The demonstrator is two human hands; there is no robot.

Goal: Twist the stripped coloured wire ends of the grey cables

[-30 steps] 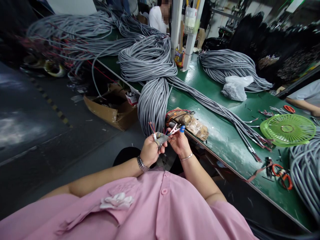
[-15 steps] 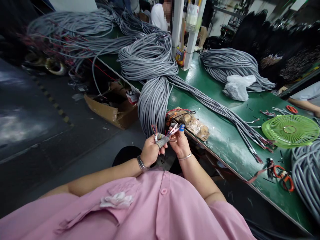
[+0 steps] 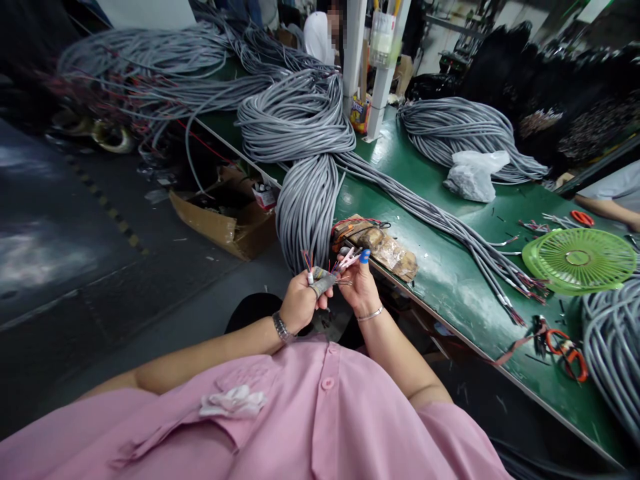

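My left hand point(image 3: 299, 301) is closed around the end of a grey cable point(image 3: 311, 275), whose thin red and dark wires point(image 3: 308, 259) fan out above the fist. Grey wrapping covers the thumb and a finger of that hand. Close beside it, my right hand point(image 3: 364, 291) wears a blue cover on the thumb and pinches a small pinkish-white piece point(image 3: 349, 259), its kind too small to make out. Thin loose wires point(image 3: 344, 281) stick out between both hands. Just behind the hands hangs a thick coil of grey cable point(image 3: 307, 207) over the table edge.
On the green table point(image 3: 440, 287) lie a taped brown block point(image 3: 390, 253), a run of grey cables point(image 3: 425, 213), a green fan point(image 3: 580, 260), orange-handled scissors point(image 3: 567, 353) and a plastic bag point(image 3: 477, 177). A cardboard box point(image 3: 215, 223) sits below left. Another person's arm point(image 3: 607, 210) reaches in at right.
Both hands stay almost in place, with only a tiny shift of the fingers and of the wires between them. The view has moved very slightly.
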